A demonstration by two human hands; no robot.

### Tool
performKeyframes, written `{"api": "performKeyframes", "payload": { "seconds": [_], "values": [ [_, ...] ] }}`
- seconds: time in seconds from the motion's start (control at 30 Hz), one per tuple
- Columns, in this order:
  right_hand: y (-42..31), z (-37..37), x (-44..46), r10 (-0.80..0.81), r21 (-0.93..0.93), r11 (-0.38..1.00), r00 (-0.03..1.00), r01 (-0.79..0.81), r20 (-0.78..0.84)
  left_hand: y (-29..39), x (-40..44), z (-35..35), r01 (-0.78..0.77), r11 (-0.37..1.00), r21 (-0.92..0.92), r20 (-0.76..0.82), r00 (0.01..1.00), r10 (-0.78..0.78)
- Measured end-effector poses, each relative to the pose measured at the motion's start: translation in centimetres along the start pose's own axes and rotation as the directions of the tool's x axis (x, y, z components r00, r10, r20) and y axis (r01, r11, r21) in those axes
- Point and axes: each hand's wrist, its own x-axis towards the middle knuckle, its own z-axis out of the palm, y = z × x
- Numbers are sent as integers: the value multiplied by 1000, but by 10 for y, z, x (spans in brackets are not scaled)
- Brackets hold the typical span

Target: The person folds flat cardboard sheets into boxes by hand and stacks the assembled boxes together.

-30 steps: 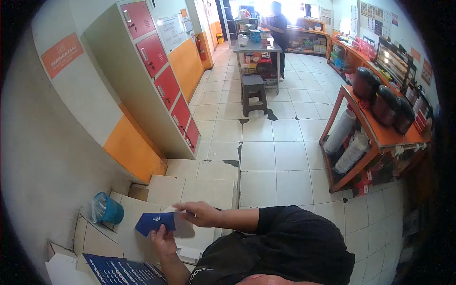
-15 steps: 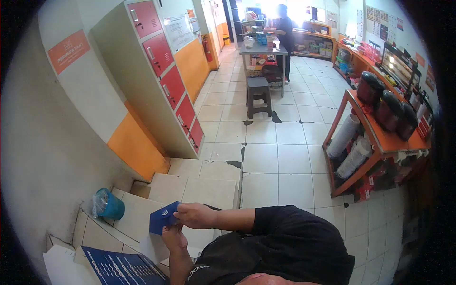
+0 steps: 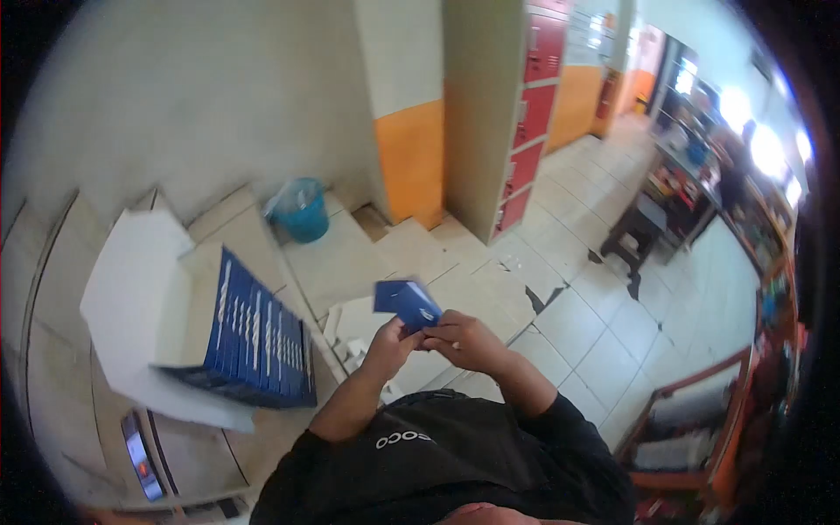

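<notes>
Both hands are in front of my chest on a small blue folded card piece (image 3: 409, 303) with a white logo. My left hand (image 3: 391, 345) pinches its lower left edge. My right hand (image 3: 465, 339) grips its lower right corner, close beside the left. Whether the piece is a flat card or a small box cannot be made out. To the left, a white carton (image 3: 122, 297) stands open on the steps, with a row of blue pieces with white print (image 3: 262, 337) inside. Below the hands lies a white sheet or flap (image 3: 357, 317), partly covered by my forearm.
A teal bin (image 3: 302, 213) with a plastic liner stands on the tiled steps. A phone (image 3: 143, 457) with a lit screen lies lower left. Red-doored lockers (image 3: 530, 122) rise ahead. A dark stool (image 3: 636, 232) and an orange rack (image 3: 682, 411) with rolls are on the right.
My view has swung left and down, bringing the carton and phone into sight. The blue piece is turned differently and spread wider. Both hands now hold it from below, closer together.
</notes>
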Motion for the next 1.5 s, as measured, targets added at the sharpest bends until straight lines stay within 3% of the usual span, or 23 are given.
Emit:
{"api": "performKeyframes", "payload": {
  "seconds": [0.03,0.17,0.23,0.3,0.4,0.43,0.53,0.57,0.67,0.8,0.93,1.13,1.27,1.3,1.37,1.43,1.47,1.5],
  "values": [
    [0,-6,3,-19,99,995,1000,17,23,2,-4,-6,51,997,61,49,997,-54],
    [-13,-25,28,16,-42,999,997,-13,82,16,-23,-12,239,938,253,264,915,-305],
    [-10,-24,36,-16,-43,999,978,25,207,12,-30,-10,280,892,355,341,849,-402],
    [-2,-23,49,-72,10,997,931,73,357,17,-36,-7,286,912,294,361,850,-383],
    [15,-36,55,168,296,919,939,-259,300,14,-49,-6,348,936,61,322,880,-348],
    [34,-22,49,265,705,632,945,-322,193,13,-52,-4,363,931,-42,295,895,-336],
    [29,-16,50,167,466,856,973,-222,157,4,-56,0,331,901,-281,310,919,-241],
    [17,-18,54,-4,350,933,967,-89,256,-1,-56,-1,328,906,-268,319,917,-238],
    [4,-12,63,-341,335,920,837,204,428,-10,-58,-1,323,915,-240,317,917,-240],
    [8,-2,64,-484,441,860,684,256,546,-12,-66,-3,300,924,-239,265,935,-235],
    [8,4,63,-322,230,933,929,277,185,-14,-71,-8,291,898,-330,304,933,-191],
    [9,24,73,-534,514,822,649,247,542,-28,-81,-11,279,942,-185,218,947,-238],
    [1,31,77,-600,566,782,561,260,571,0,-92,-10,294,956,-3,169,942,-290],
    [8,33,78,-650,610,733,574,301,498,0,-95,-14,166,984,65,190,966,-176],
    [14,16,84,-569,503,807,639,310,518,-1,-100,-27,-100,974,203,249,967,48],
    [36,10,79,-363,447,878,851,174,380,-4,-102,-52,-258,769,585,249,959,132],
    [60,13,73,-113,499,861,917,-102,383,-3,-103,-61,-307,603,736,265,951,160],
    [61,15,76,-207,508,857,960,86,187,25,-105,-57,-8,406,914,55,993,-106]
  ]
}}
